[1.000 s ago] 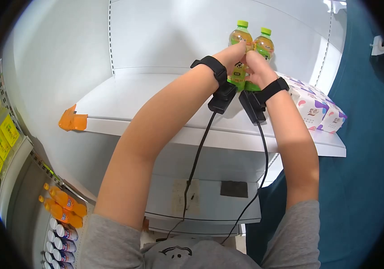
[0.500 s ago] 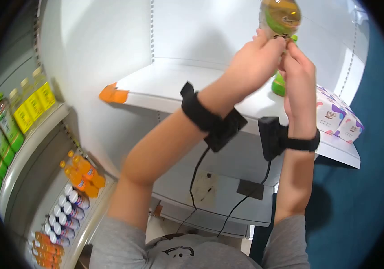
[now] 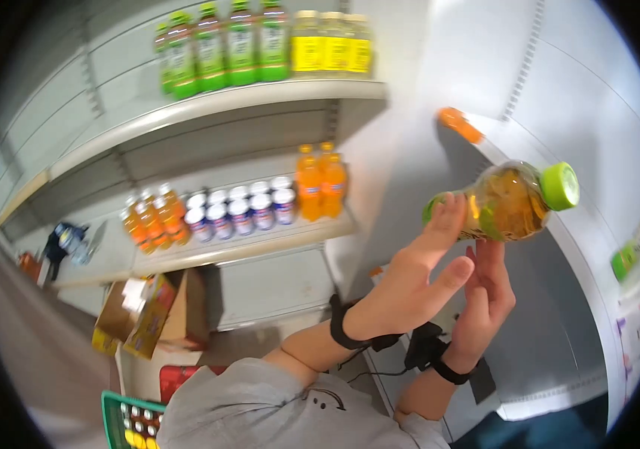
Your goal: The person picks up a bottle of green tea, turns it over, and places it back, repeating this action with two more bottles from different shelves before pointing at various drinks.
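Note:
A drink bottle (image 3: 513, 200) with a green cap and amber liquid lies tilted nearly sideways between my hands, its cap pointing right. My left hand (image 3: 415, 283) has its fingers laid against the base end of the bottle, its thumb spread away. From below, the fingertips of my right hand (image 3: 488, 299) touch the underside of the bottle. Both hands together support it. Part of the bottle's base is hidden behind my left fingers. Black straps with small black devices are on both wrists.
On the left, an upper shelf (image 3: 222, 99) bears green-labelled bottles (image 3: 241, 49) and yellow-labelled bottles (image 3: 332, 54). Below are orange soda bottles (image 3: 321, 183) and white-capped cans (image 3: 241, 209). Open cardboard boxes (image 3: 136, 318) and a green basket (image 3: 114, 411) are lower left. Another green-labelled bottle (image 3: 632, 251) stands right.
My view has swung left towards the stocked shelves. The bottle has come away from the white shelf with my hands, turning from upside-down or tilted to nearly sideways; my left thumb has spread.

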The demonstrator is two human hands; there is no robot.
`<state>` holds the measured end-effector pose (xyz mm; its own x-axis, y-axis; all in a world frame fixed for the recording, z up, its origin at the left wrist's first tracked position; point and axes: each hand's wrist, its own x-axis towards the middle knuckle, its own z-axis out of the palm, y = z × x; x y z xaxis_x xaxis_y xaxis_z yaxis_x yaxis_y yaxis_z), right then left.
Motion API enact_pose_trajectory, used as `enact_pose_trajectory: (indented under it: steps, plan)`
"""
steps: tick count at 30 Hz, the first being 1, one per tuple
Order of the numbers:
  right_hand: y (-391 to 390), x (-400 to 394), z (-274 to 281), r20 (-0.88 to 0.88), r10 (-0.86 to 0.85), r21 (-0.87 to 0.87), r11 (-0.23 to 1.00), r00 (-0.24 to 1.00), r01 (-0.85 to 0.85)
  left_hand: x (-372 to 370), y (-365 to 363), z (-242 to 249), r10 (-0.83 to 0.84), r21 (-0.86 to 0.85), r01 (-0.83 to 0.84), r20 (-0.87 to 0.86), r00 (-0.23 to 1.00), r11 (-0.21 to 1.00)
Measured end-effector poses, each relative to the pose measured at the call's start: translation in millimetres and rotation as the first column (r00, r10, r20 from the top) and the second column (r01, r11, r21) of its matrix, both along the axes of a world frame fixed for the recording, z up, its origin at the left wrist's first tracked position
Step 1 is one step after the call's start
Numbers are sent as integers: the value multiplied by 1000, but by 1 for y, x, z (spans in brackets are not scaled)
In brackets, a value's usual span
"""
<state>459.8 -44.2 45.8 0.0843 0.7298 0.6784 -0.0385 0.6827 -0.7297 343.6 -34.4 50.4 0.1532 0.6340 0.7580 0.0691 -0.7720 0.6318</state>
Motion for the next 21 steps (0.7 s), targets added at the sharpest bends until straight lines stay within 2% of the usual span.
enact_pose_trajectory:
  steps: [2, 4, 6, 10, 12, 15, 18, 21]
  plan:
    - [-2, -22, -4, 7, 65, -25, 998, 998, -65, -21, -14, 1, 53, -91, -55, -18, 998, 994]
    - [-10, -43, -4, 4, 151, -52, 987, 989, -150, -40, -29, -1, 167, -65, -169, -32, 985, 983]
    - [-14, -64, -6, -67, 214, -54, 975, 974, -218, -59, -42, -3, 184, -89, -184, -5, 983, 979]
    - [-20, -108, -4, -47, 299, -47, 952, 953, -301, -99, -61, -4, 274, -46, -273, 27, 961, 961]
    - [-24, -130, -1, -7, 357, -52, 933, 934, -357, -120, -72, -2, 349, -60, -347, 33, 937, 936]
    - [-30, -167, 3, 23, 381, -13, 925, 924, -381, -152, -82, -2, 461, 6, -461, 1, 887, 887]
    - [-37, -208, 3, -53, 452, 29, 892, 890, -451, -187, -94, 0, 511, 59, -510, -6, 860, 858]
    - [-46, -245, 8, -32, 514, 17, 858, 857, -514, -219, -106, 0, 560, 44, -561, 33, 828, 826]
